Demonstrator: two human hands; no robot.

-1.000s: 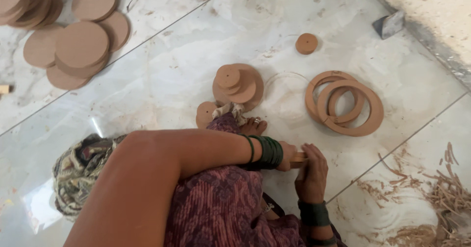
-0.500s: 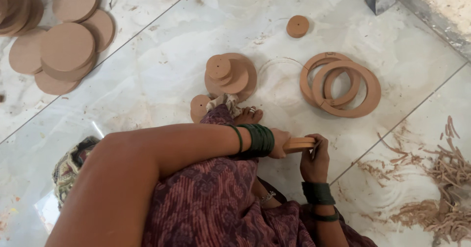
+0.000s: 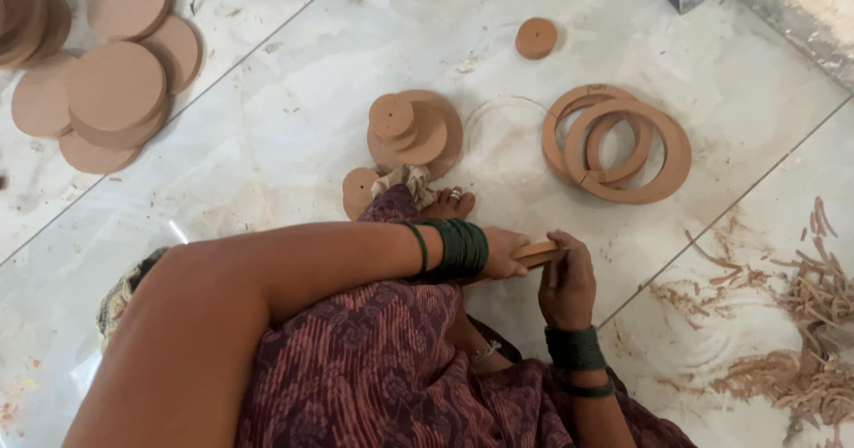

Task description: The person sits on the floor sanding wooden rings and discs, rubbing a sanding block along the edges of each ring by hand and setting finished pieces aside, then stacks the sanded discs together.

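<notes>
one small wooden piece (image 3: 537,253) sits between the two hands, low on the floor (image 3: 267,154) just in front of the foot (image 3: 447,203). the left hand (image 3: 503,254) grips its near end, fingers curled round it; the left forearm runs across the lap, with a thick stack of green bangles (image 3: 461,249) at the wrist. the right hand (image 3: 567,281) comes up from below, wrist bent, fingers closed over the far end of the piece, thumb on top.

beyond the foot stands one stack of discs (image 3: 414,131), three tiers, largest at the bottom, smallest on top. one more disc (image 3: 358,187) lies half hidden beside the foot. one small disc (image 3: 535,38) lies alone, further off. three rings (image 3: 616,143) lie overlapped to the right. far left is a heap of large discs (image 3: 114,92), about seven showing, some cut off by the edge. shavings (image 3: 805,323) are strewn at lower right.
</notes>
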